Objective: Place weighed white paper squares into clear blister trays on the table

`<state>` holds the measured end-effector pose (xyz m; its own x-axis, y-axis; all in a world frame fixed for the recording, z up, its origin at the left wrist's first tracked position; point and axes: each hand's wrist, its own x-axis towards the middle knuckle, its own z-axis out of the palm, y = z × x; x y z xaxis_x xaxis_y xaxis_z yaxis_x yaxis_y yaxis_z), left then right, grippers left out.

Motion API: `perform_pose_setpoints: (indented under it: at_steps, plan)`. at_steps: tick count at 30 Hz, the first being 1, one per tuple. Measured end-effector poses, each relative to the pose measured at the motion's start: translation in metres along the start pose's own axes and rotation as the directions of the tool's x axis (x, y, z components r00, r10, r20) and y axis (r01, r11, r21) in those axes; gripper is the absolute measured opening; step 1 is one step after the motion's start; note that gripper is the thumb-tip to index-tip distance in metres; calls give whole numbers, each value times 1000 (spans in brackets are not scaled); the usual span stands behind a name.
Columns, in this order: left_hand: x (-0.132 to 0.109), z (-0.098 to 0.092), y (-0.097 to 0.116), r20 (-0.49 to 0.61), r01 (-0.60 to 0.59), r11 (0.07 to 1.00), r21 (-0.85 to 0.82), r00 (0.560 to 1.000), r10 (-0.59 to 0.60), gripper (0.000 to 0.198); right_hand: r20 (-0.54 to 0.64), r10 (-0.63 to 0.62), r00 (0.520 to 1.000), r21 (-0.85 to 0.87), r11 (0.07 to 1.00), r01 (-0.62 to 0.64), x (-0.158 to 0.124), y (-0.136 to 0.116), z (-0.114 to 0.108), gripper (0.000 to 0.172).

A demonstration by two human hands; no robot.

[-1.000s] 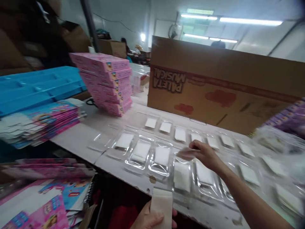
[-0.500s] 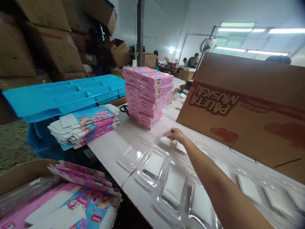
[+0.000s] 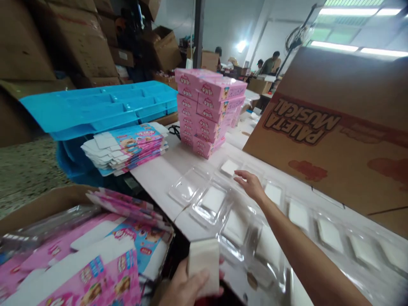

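Note:
My left hand, low in the view, is wrapped round a thick white rectangular block, perhaps a stack of pads. My right hand hovers over the clear plastic trays with its fingers apart and nothing in them. Just left of its fingertips, a white pad lies in a tray of the back row. Nearer to me, another white pad sits in a front-row tray. The leftmost clear tray has no pad in it. Several more filled trays run off to the right, partly behind my right forearm.
Pink boxes are stacked at the table's back. Flat printed cartons and a blue moulded tray lie to the left. An open carton of packaging stands front left. A large cardboard box borders the right side. People are far back.
My left hand has come into view from below, holding the white block. My right hand has let go of the pad in the back-row tray and moved slightly right.

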<state>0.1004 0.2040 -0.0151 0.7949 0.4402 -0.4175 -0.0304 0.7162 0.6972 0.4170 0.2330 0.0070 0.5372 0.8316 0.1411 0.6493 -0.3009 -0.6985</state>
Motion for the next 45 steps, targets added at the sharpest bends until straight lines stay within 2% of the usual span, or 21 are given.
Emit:
perform_pose_setpoints:
  at_steps: [3, 6, 8, 11, 15, 20, 23, 26, 29, 34, 39, 45]
  plan:
    - [-3, 20, -3, 131, -122, 983, 137, 986, 104, 36, 31, -267, 963, 46, 963, 266, -106, -37, -16, 22]
    - [-6, 43, -14, 252, -189, 953, 235, 959, 128, 32, 28, -405, 914, -1, 914, 405, -197, -63, -36, 30]
    - [-9, 59, -26, 321, -216, 939, 268, 939, 124, 30, 1, -439, 898, -88, 895, 437, -238, -68, -46, 37]
    - [-13, 83, -46, 414, -251, 923, 292, 903, 114, 26, -87, -479, 873, -214, 865, 454, -276, -60, -59, 41]
    - [-21, 112, -69, 496, -270, 913, 307, 864, 89, 21, -207, -534, 820, -293, 833, 469, -307, -43, -79, 43]
    - [-40, 142, -86, 528, -319, 887, 333, 843, 104, 31, -263, -584, 768, -330, 802, 497, -342, -34, -100, 43]
    - [-50, 153, -91, 531, -366, 850, 378, 838, 125, 31, -287, -561, 777, -322, 820, 473, -357, -34, -107, 38]
    - [-57, 161, -92, 570, -488, 758, 433, 800, 189, 34, -314, -491, 812, -272, 866, 419, -368, -35, -112, 32]
    - [-60, 166, -94, 605, -552, 689, 470, 770, 204, 37, -348, -454, 820, -220, 890, 399, -375, -35, -116, 26]
    - [-59, 171, -103, 583, -475, 760, 444, 797, 157, 39, -402, -538, 741, -308, 841, 444, -385, -25, -117, 30]
    - [-58, 179, -109, 570, -394, 834, 387, 813, 119, 43, -383, -639, 667, -449, 760, 471, -392, -12, -117, 32]
    - [-55, 184, -114, 558, -276, 914, 297, 827, 69, 43, -321, -704, 634, -521, 690, 502, -391, -9, -122, 31]
